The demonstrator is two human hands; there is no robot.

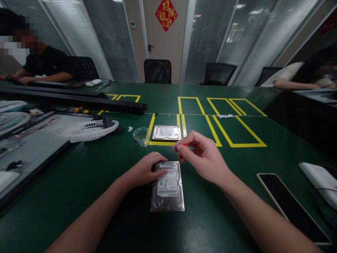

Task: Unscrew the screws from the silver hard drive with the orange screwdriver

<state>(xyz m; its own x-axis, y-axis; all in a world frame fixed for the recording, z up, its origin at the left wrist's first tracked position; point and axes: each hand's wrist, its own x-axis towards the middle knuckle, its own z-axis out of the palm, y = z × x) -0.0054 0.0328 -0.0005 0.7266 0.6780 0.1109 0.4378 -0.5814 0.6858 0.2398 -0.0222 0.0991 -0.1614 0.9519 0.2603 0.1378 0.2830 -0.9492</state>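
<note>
A silver hard drive [168,200] with a white label lies flat on the table in front of me. My left hand [147,168] grips its far left corner, thumb on the label and fingers around the edge. Above the drive's far right corner, my right hand [202,154] pinches a small orange screwdriver [180,156], mostly hidden by the fingers. Its lower end points down at that corner; whether it touches a screw cannot be made out. Farther back, a second hard drive [166,132] lies inside a yellow taped outline, and a clear plastic cup [141,137] stands at its left.
Yellow tape outlines [239,131] mark the green table [126,225]. A phone [292,207] and a white device [321,182] lie at right. White plastic frames [92,129], a grey panel [39,154] and long black bars [79,102] occupy the left. People sit at both far sides.
</note>
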